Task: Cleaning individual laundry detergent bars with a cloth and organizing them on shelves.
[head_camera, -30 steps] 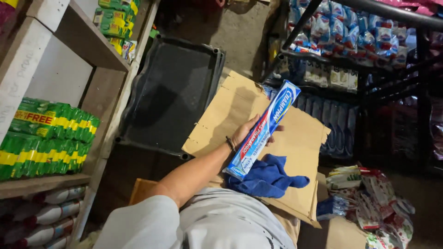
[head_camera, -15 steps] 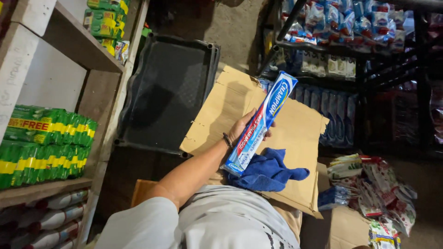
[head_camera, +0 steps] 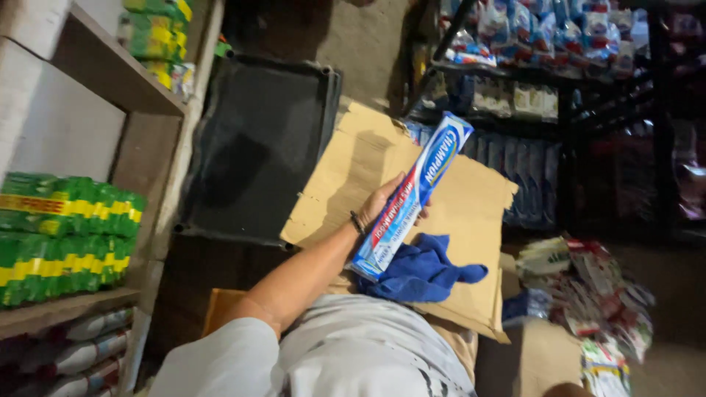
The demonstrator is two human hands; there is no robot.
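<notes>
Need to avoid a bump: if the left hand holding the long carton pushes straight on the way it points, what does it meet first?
Probably the dark shelf rack of packets; the left hand and carton aim there, above the cardboard sheet. Depth is unclear.

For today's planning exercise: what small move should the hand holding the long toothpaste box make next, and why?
Probably lower the toothpaste box toward the blue cloth for wiping: the left hand holds it lifted just above that cloth, which lies on flattened cardboard.
</notes>
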